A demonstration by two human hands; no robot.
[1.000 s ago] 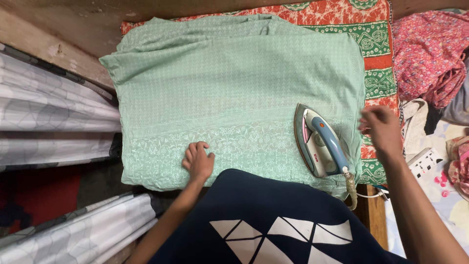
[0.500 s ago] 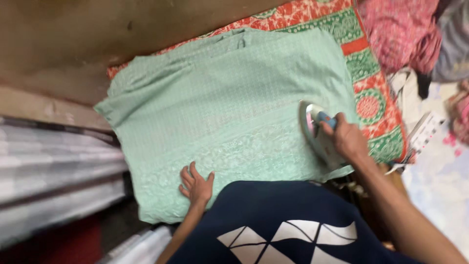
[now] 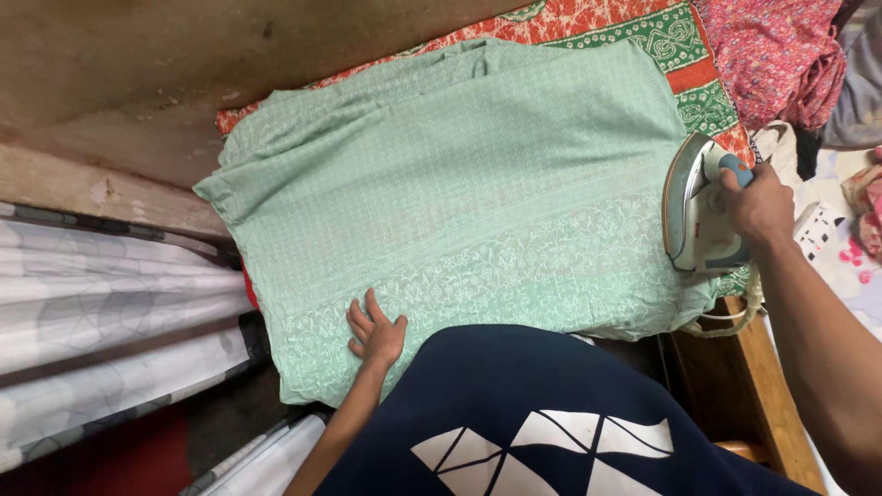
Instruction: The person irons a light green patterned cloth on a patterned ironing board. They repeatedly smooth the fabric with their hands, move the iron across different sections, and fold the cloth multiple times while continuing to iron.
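The right hand [image 3: 759, 208] has a closed grip on the handle of the electric iron [image 3: 700, 208], tipped on edge at the right border of the mint-green embroidered garment [image 3: 469, 184]. The left hand [image 3: 375, 332] lies flat and open on the hem; it should hold the cloth taut while the soleplate comes down level. Half a second ago the iron sat further left, on the cloth.

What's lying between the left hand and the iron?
Only the mint-green embroidered garment, spread flat between the left hand and the iron; head view.

Hidden and cut off

The right hand [image 3: 759, 208] covers the iron [image 3: 700, 207] handle; the pink cloth pile [image 3: 781, 57] runs past the top edge.
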